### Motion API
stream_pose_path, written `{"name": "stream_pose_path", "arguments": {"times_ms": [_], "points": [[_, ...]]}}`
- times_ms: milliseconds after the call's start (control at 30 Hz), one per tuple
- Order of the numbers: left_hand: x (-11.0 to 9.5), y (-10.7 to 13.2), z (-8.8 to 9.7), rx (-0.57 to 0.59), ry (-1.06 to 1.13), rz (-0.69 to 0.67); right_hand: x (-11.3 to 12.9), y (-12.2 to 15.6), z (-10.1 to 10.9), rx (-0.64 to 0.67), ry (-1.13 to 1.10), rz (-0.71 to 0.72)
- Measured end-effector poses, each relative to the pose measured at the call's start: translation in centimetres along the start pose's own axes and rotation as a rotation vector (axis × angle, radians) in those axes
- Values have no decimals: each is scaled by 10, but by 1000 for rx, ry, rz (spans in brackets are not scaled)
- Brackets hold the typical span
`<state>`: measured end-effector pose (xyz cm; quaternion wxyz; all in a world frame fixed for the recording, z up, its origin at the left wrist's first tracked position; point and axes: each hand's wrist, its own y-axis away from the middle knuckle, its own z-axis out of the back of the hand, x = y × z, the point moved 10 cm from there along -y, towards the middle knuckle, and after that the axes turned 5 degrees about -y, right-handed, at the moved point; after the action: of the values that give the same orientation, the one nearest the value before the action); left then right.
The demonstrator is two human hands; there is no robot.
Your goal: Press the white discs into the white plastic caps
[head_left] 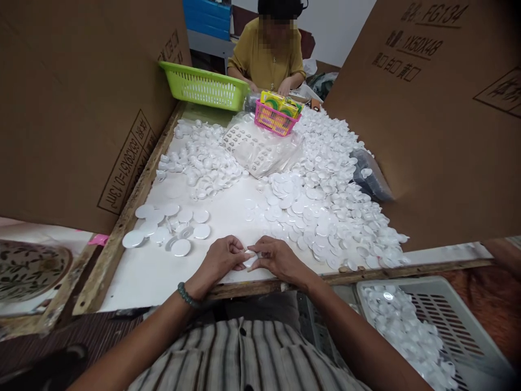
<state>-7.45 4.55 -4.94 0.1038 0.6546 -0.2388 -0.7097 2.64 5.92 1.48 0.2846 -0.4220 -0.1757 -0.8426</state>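
Close to the table's front edge, my left hand (225,257) and my right hand (278,259) come together around a small white disc (249,259). Fingers of both hands pinch it from either side, hiding much of its rim. To the left lie several larger white round discs (181,247), some overlapping. A spread of flat white discs (299,208) lies beyond my right hand. Farther back on the left is a pile of small white cup-like pieces (203,157).
Cardboard sheets (73,108) wall both sides. At the back stand a green basket (203,87), a pink basket (274,120) of yellow packets and a plastic bag (260,149). A person (266,54) sits opposite. A grey crate (443,320) of white pieces stands low right.
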Motion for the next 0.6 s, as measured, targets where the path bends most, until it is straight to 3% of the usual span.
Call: {"name": "stream_pose_path", "arguments": {"times_ms": [367, 600], "points": [[2, 0, -2, 20, -79, 42, 10, 0, -13, 21, 228, 22], [-3, 1, 0, 13, -18, -46, 1, 3, -4, -143, 247, -76]]}}
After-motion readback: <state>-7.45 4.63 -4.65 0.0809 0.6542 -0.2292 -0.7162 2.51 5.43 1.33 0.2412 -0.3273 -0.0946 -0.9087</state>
